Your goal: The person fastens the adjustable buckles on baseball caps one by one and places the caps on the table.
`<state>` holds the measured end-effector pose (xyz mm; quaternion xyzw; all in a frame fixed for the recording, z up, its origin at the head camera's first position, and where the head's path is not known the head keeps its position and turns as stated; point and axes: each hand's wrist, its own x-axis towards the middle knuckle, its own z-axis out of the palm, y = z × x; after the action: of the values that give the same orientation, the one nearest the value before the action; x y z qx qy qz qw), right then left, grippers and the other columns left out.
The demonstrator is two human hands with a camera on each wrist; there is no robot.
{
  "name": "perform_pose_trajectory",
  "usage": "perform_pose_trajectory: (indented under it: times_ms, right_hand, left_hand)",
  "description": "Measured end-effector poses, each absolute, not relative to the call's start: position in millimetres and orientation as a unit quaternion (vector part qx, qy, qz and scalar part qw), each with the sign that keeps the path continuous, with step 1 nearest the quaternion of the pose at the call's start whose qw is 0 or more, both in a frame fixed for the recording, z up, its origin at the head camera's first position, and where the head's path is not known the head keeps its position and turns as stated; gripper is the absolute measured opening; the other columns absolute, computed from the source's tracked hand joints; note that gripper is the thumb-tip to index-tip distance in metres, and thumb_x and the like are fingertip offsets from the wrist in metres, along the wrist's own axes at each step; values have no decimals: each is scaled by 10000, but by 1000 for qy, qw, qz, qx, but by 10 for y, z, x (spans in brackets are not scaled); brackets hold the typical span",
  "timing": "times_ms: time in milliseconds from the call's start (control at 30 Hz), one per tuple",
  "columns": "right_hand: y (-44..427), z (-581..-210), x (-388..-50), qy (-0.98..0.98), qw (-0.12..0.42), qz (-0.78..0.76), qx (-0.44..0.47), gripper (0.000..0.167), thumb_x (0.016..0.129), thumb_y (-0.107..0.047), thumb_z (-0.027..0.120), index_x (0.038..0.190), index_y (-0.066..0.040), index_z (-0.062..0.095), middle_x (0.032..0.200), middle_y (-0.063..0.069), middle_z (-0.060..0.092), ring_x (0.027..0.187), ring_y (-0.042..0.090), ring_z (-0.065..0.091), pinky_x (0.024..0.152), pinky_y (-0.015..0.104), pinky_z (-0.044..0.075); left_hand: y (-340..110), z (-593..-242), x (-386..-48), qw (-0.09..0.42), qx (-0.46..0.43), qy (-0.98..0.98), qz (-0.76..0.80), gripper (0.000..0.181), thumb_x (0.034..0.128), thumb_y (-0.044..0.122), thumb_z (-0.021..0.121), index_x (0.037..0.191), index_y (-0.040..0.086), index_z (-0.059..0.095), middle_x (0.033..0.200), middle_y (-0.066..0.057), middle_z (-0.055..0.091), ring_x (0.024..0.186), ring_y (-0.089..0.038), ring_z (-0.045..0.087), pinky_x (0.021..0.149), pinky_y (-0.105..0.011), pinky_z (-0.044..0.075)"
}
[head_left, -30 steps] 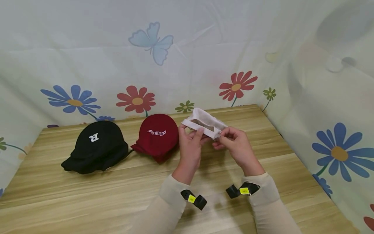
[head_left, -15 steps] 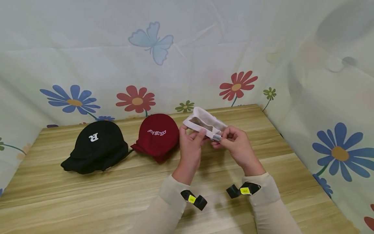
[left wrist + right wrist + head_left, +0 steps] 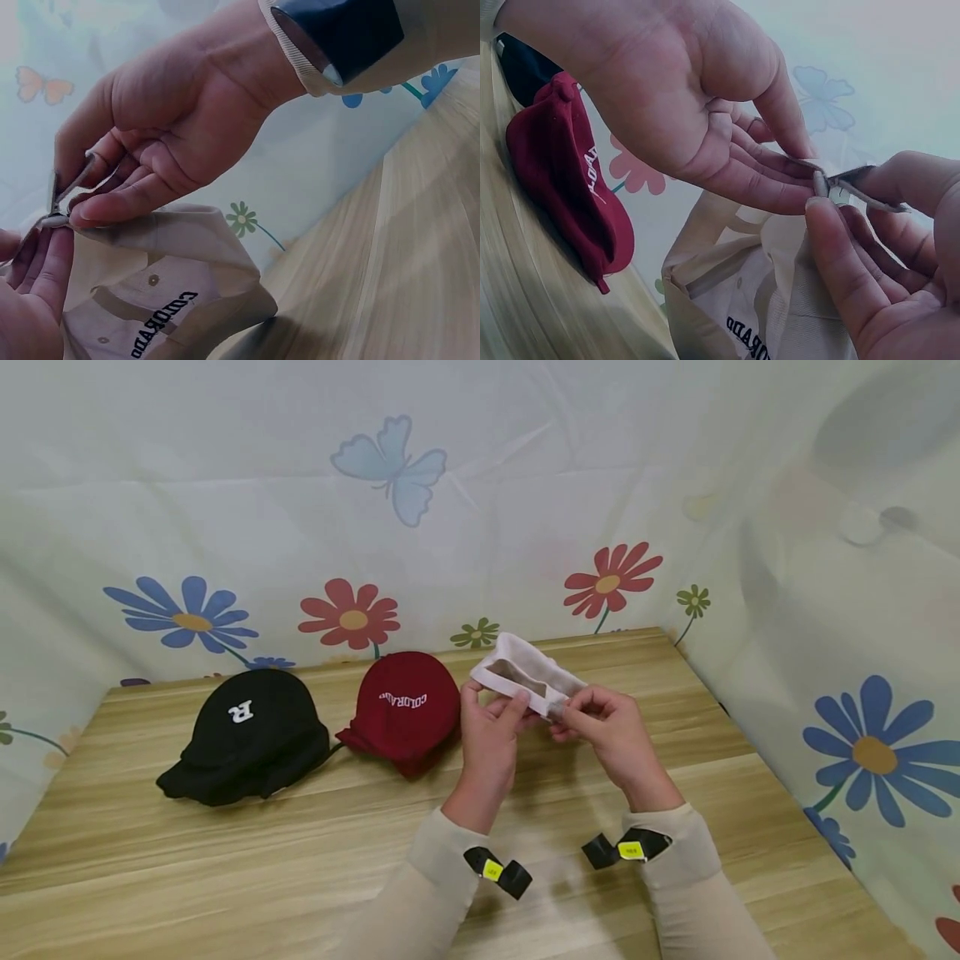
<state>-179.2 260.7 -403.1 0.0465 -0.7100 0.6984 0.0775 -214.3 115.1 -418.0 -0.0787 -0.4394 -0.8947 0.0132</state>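
A pale off-white baseball cap [image 3: 551, 668] is held up above the table, its rear opening facing me. My left hand [image 3: 489, 739] pinches the adjustable back strap [image 3: 501, 682] between thumb and fingers. At the strap's right end, my right hand [image 3: 618, 735] pinches the end by a small greyish buckle [image 3: 556, 707]. Both wrist views show the fingertips of the two hands meeting at this spot, which partly hides the buckle. Black COLORADO lettering [image 3: 161, 321] is visible inside the cap in the left wrist view.
Left of my hands, a dark red cap [image 3: 408, 714] lies on the wooden table [image 3: 315, 877]. Farther left sits a black cap [image 3: 251, 735] with a white R. Flower-printed cloth [image 3: 495, 527] rises behind the table and along its sides.
The off-white cap stays nearly in place. Right fingers shift slightly at the strap end; the shiny buckle, plain half a second ago, now looks duller and partly covered.
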Motion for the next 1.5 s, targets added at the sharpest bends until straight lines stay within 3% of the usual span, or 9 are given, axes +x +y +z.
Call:
perform_pose_trajectory:
  times_ms: [267, 700, 867, 1033, 1333, 1500]
  right_hand:
    - [2599, -4023, -1787, -695, 83, 712, 51, 120, 892, -20, 662, 809, -3, 577, 847, 59, 641, 707, 147, 697, 688, 317, 606]
    - [2609, -4029, -1794, -693, 88, 712, 67, 183, 863, 87, 605, 751, -13, 499, 912, 28, 696, 741, 134, 689, 725, 301, 601]
    - [2607, -4028, -1809, -680, 78, 726, 65, 130, 865, 62, 644, 828, 26, 525, 863, 47, 671, 723, 143, 694, 717, 315, 604]
    - [2605, -4010, -1801, -696, 52, 714, 52, 171, 869, -58, 707, 936, 55, 598, 822, 44, 668, 698, 148, 699, 708, 336, 606]
    - [2594, -3973, -1771, -718, 58, 693, 40, 136, 892, -23, 652, 928, 89, 586, 836, 61, 643, 695, 153, 684, 695, 337, 607]
    - [2590, -3972, -1759, -717, 60, 693, 37, 61, 888, 1, 640, 872, 26, 586, 861, 83, 621, 703, 165, 691, 701, 335, 607]
  left_hand:
    - [1128, -4160, -2149, 5, -71, -407, -910, 372, 923, -63, 566, 1199, 86, 366, 871, -72, 691, 705, -160, 692, 667, -297, 590]
    - [1155, -4172, -2144, -5, -70, -426, -902, 419, 894, -89, 591, 1219, 72, 381, 872, -14, 683, 795, -128, 668, 746, -289, 559]
    - [1160, -4172, -2137, -5, -69, -427, -902, 408, 897, -79, 596, 1190, 106, 380, 889, -25, 679, 800, -125, 656, 721, -271, 547]
    - [1152, -4169, -2131, -9, -65, -431, -900, 388, 903, -58, 605, 1160, 131, 385, 903, -25, 677, 812, -125, 650, 731, -266, 544]
    - [1151, -4156, -2115, -11, -62, -429, -901, 407, 874, -84, 627, 1141, 127, 403, 896, -23, 679, 849, -127, 657, 764, -279, 556]
    - [1150, -4154, -2113, -12, -61, -429, -901, 424, 845, -94, 654, 1131, 116, 423, 861, -16, 665, 847, -128, 651, 776, -300, 558]
